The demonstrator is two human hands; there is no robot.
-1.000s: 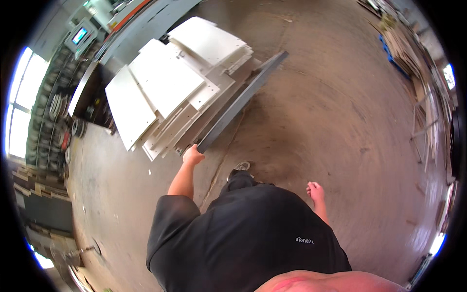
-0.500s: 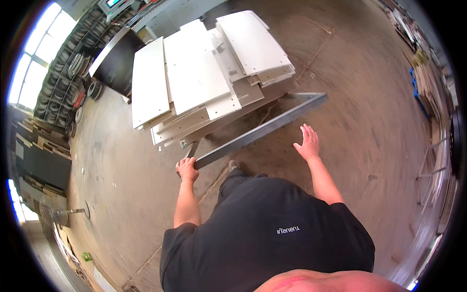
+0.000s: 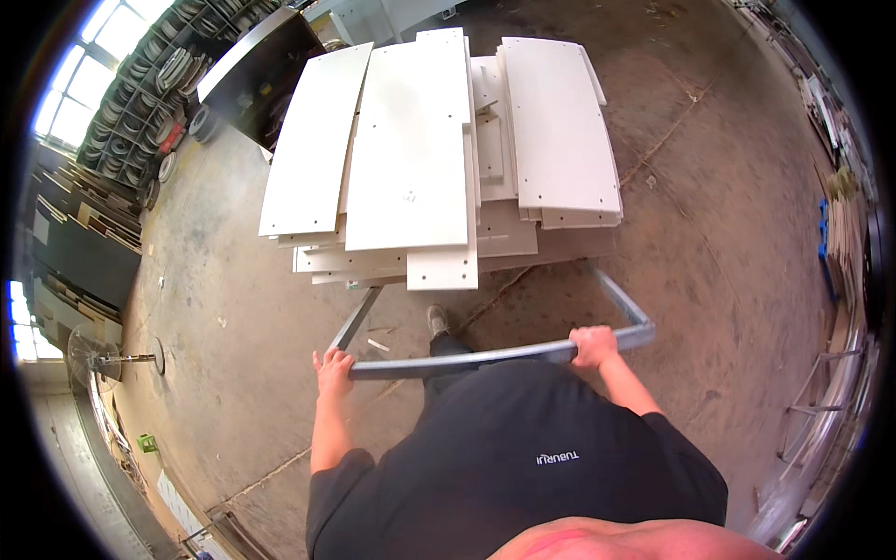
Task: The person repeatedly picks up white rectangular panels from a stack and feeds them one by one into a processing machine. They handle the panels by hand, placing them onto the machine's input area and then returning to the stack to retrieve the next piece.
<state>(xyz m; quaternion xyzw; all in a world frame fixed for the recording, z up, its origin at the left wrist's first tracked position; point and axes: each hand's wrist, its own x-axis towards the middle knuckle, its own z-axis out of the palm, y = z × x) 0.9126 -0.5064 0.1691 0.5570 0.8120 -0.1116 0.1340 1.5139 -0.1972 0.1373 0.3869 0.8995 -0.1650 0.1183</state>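
A grey metal cart handle (image 3: pixel 448 360) runs across in front of my body, with side bars reaching forward under a load of boards. My left hand (image 3: pixel 333 372) is closed around its left corner. Near the right corner, my right hand (image 3: pixel 594 346) grips the same bar with fingers wrapped over it. Beyond the handle lie stacked white panels (image 3: pixel 411 159) with small drilled holes, in uneven piles. Another white panel stack (image 3: pixel 560 131) sits on the right side of the load. The cart's base is mostly hidden beneath the boards.
A dark cabinet-like machine (image 3: pixel 266 79) stands past the load's left side. Shelves of coiled rolls (image 3: pixel 140 103) line the left wall, with leaning boards (image 3: pixel 89 243) nearer. A standing fan (image 3: pixel 98 359) is at left. Board stacks (image 3: pixel 845 233) and a metal frame (image 3: pixel 814 406) lie along the right.
My right hand has gone from open and off the bar to gripping it. The handle and loaded cart have swung round, now nearly square in front of me.
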